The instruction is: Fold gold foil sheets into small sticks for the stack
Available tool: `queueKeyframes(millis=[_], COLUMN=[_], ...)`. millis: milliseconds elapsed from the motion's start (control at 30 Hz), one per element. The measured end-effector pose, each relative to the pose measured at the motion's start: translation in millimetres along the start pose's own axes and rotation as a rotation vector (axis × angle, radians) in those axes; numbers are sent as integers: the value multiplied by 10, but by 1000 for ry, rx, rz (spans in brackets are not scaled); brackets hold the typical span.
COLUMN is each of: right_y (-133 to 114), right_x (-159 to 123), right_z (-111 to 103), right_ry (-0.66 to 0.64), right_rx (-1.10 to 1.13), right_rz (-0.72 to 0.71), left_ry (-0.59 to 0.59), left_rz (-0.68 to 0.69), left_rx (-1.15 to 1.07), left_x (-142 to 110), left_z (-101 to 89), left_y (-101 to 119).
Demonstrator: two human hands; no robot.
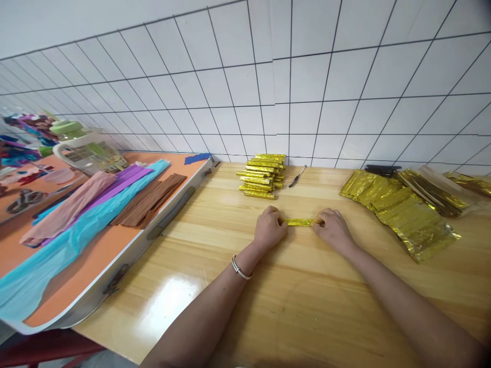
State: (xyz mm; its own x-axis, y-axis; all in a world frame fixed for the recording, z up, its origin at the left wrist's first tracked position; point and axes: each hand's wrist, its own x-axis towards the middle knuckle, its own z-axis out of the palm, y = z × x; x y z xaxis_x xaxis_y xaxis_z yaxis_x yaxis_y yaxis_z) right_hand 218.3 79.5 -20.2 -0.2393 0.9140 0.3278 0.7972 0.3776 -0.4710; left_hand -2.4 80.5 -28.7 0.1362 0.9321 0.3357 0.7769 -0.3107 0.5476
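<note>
A narrow gold foil strip (299,222) lies crosswise between my hands, low over the wooden table (291,301). My left hand (270,228) pinches its left end, and my right hand (333,230) pinches the right end; the fingertips partly hide both ends. Beyond my left hand, near the wall, rests a stack of similar gold foil strips (263,174). Wider gold foil sheets (399,209) are spread to the right of my right hand, some of them under clear plastic.
A pen (297,177) lies beside the stack. On the left, an orange-topped folding table (95,266) holds turquoise (84,225), purple and brown crepe paper, scissors (26,200) and a white basket (86,148). A white tiled wall (307,82) bounds the back.
</note>
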Motion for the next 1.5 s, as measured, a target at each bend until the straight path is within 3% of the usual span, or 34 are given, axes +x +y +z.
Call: queueKeyframes(millis=[167, 400, 567, 700, 900, 1167, 1333, 1500], right_y=[73, 138, 144, 111, 110, 146, 192, 188], right_x=[-22, -81, -115, -137, -139, -116, -30, 71], right_z=[-78, -79, -44, -61, -47, -33, -39, -17], right_ry=[-52, -58, -31, -49, -56, -68, -62, -66], right_rx=[47, 61, 41, -12, -55, -35, 12, 23], right_rz=[-63, -127, -188, -213, -198, -164, -164, -178], left_ry=[-46, -224, -173, -194, -211, -132, -126, -218], left_rz=[41, 211, 134, 158, 142, 70, 95, 147], left_rx=[-59, -249, -167, -118, -59, 5, -160, -206], left_x=[-14, -5, 40, 90, 120, 124, 89, -53], left_z=[-81, -290, -240, -194, -192, -143, -281, -452], left_y=[-39, -79, -69, -70, -49, -45, -104, -99])
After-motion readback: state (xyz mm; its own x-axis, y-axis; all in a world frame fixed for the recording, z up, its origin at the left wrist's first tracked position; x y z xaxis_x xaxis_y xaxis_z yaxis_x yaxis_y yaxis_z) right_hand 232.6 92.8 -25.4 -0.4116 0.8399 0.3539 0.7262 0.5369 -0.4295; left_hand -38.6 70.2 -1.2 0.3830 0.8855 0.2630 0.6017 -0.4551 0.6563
